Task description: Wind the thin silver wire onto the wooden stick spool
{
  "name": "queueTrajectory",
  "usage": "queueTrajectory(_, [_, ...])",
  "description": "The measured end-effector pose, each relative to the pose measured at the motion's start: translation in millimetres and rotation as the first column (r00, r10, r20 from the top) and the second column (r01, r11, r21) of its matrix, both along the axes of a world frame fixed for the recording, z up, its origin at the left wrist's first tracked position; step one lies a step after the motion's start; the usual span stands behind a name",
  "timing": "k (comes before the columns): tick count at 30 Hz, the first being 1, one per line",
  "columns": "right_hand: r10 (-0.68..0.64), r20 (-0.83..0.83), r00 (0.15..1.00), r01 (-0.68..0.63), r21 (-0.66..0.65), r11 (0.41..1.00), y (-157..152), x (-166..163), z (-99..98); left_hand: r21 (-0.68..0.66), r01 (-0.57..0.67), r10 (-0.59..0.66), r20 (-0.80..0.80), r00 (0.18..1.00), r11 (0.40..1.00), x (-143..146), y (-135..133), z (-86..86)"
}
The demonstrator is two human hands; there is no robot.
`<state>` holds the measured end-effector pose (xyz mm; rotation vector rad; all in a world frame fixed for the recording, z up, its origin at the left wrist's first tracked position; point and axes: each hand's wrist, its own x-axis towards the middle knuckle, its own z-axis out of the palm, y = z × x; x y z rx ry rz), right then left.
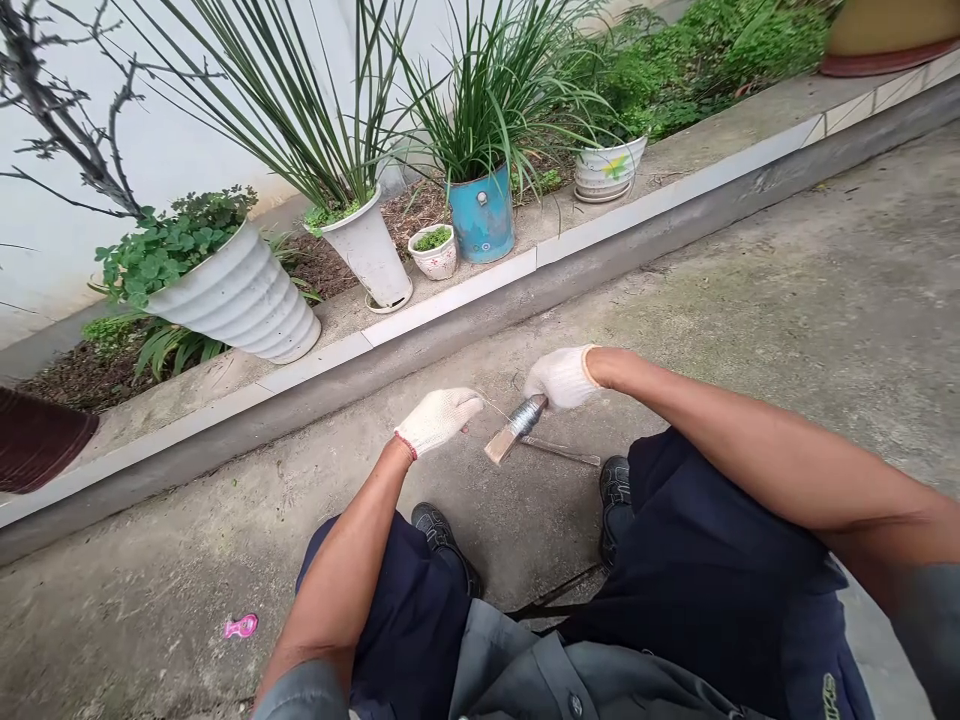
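Note:
My right hand (559,380), in a white knitted glove, is closed around one end of a wooden piece (498,447) with silvery wire (526,415) wound about its middle. Its pale, flat end points down and to the left. To the left, my gloved left hand (441,418) pinches a thin loose strand (495,408) that runs across to the winding. Below the wooden piece a thin stick (562,452) slants to the right; whether the two are joined I cannot tell. Both hands are above the concrete ground, in front of my knees.
A low tiled ledge (450,312) crosses ahead, bearing a ribbed white pot (247,295), a tall white pot (371,255), a small patterned pot (436,260), a blue bucket (484,215) and a white bowl planter (609,168). A pink object (241,627) lies at lower left.

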<state>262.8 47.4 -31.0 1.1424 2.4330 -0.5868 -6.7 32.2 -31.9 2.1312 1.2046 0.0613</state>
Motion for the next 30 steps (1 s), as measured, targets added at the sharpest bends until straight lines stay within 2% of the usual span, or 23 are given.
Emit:
queueTrajectory(2, [0.012, -0.124, 0.992, -0.019, -0.058, 0.998, -8, 1, 3.4, -0.017, 0.033, -0.032, 0.060, 0.998, 0.999, 3, -2, -1.5])
queueTrajectory(4, [-0.045, -0.266, 0.963, 0.031, -0.057, 0.998, -13, -4, 8.9, -0.034, 0.061, -0.058, 0.084, 0.995, 0.998, 9, -7, -5.2])
queueTrajectory(7, [-0.181, -0.359, 0.916, 0.223, 0.078, 0.972, -12, -15, 17.7, -0.074, 0.097, -0.090, 0.092, 0.992, 0.993, 19, -13, -11.4])
queueTrajectory(10, [-0.346, -0.303, 0.888, 0.424, 0.246, 0.872, -2, -19, 22.2, -0.119, 0.164, -0.147, 0.141, 0.979, 0.979, 24, -16, -16.1])
queueTrajectory(13, [-0.479, -0.200, 0.855, 0.518, 0.363, 0.774, 8, -16, 21.1, -0.198, 0.151, -0.139, 0.076, 0.987, 0.968, 21, -15, -19.9])
queueTrajectory(15, [-0.494, -0.122, 0.861, 0.496, 0.419, 0.760, 11, -14, 18.2, -0.252, 0.129, -0.133, -0.001, 0.991, 0.959, 17, -14, -21.3])
queueTrajectory(17, [-0.476, -0.023, 0.879, 0.436, 0.442, 0.784, 11, -15, 14.4, -0.273, 0.113, -0.130, -0.045, 0.990, 0.955, 13, -14, -20.4])
queueTrajectory(19, [-0.417, 0.099, 0.904, 0.344, 0.410, 0.844, 8, -17, 10.9, -0.247, 0.097, -0.116, -0.061, 0.991, 0.964, 10, -13, -16.4])
queueTrajectory(22, [-0.246, 0.232, 0.941, 0.176, 0.285, 0.942, 0, -19, 7.9, -0.126, 0.073, -0.083, -0.080, 0.993, 0.989, 4, -8, -5.7])
queueTrajectory(24, [-0.111, 0.208, 0.972, 0.070, 0.192, 0.979, -5, -17, 7.7, -0.028, 0.062, -0.065, -0.115, 0.991, 0.998, -1, -4, 1.0])
queueTrajectory(26, [-0.005, 0.111, 0.994, -0.008, 0.117, 0.993, -10, -14, 8.6, 0.041, 0.052, -0.045, -0.158, 0.986, 0.998, -6, -1, 3.8])
queueTrajectory(30, [0.051, -0.127, 0.991, -0.042, 0.068, 0.997, -15, -11, 12.7, 0.057, 0.091, -0.083, -0.139, 0.987, 0.994, -7, -3, -4.4])
